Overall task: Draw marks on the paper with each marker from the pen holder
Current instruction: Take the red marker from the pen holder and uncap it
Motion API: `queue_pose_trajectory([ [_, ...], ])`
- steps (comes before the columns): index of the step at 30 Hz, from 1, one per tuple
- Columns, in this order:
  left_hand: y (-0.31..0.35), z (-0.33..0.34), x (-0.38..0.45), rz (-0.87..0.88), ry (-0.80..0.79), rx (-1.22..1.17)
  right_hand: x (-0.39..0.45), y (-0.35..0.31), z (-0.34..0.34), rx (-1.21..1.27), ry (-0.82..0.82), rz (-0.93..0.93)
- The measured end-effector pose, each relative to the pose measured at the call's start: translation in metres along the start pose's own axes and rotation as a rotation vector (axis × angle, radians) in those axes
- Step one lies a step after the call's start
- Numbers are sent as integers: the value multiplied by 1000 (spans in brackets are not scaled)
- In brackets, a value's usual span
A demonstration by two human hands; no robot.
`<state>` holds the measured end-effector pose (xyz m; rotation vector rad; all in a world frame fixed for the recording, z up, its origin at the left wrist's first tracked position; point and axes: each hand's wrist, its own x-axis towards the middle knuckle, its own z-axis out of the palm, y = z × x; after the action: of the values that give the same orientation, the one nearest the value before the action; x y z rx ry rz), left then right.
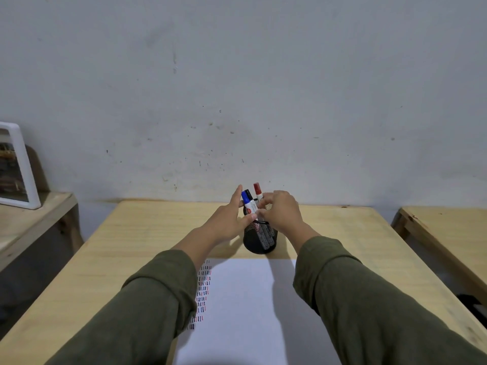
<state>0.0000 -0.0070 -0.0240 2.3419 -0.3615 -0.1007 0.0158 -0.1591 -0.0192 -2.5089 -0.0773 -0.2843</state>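
Pen holder: a black mesh cup [259, 239] on the table [147, 233], just behind the paper's far edge
Markers: blue [247, 203], black [249, 196] and red [257, 191] stand in the cup, caps up, long way nearly straight up, leaning a bit left
Right hand: [282, 210] right of the cup top, nearest the markers, fingers [261, 214] curled narrow on the blue marker's white body; a firm hold I cannot tell
Left hand: [228, 222] left of the cup, fingers spread wide, thumb at the rim
Paper: [245, 306] white sheet in front of the cup, rows of small blue, black and red marks [203, 291] on its left side
Next: I think the marker lifts straight up
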Motion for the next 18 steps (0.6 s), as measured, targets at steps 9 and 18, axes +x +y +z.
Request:
queue_pose_trajectory([
  [9, 5, -3, -3, -10, 15, 25, -5, -2, -5, 246, 221, -59],
  [18, 26, -20, -2, 77, 228, 128, -5, -26, -39, 485, 318, -38],
])
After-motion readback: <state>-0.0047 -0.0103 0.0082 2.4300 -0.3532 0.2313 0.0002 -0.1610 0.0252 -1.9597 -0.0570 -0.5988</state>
